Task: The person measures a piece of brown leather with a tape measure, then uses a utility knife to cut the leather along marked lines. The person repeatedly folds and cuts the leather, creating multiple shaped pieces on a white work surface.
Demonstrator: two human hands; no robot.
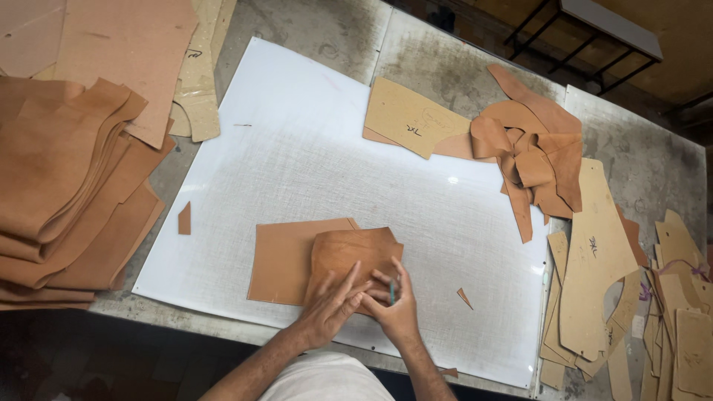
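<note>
A small tan leather piece (349,256) lies on top of a larger brown sheet (286,256) near the front edge of a white cutting board (312,148). My left hand (330,308) lies flat on the lower part of the small piece, fingers spread. My right hand (394,304) sits right beside it at the piece's lower right corner, fingers closed around a thin teal-handled tool (391,291).
A thick stack of brown leather sheets (67,186) fills the left side. Leather offcuts (531,160) and cardboard patterns (412,119) lie at the back right. More cardboard patterns (594,260) pile up on the right. Small scraps (184,219) dot the board.
</note>
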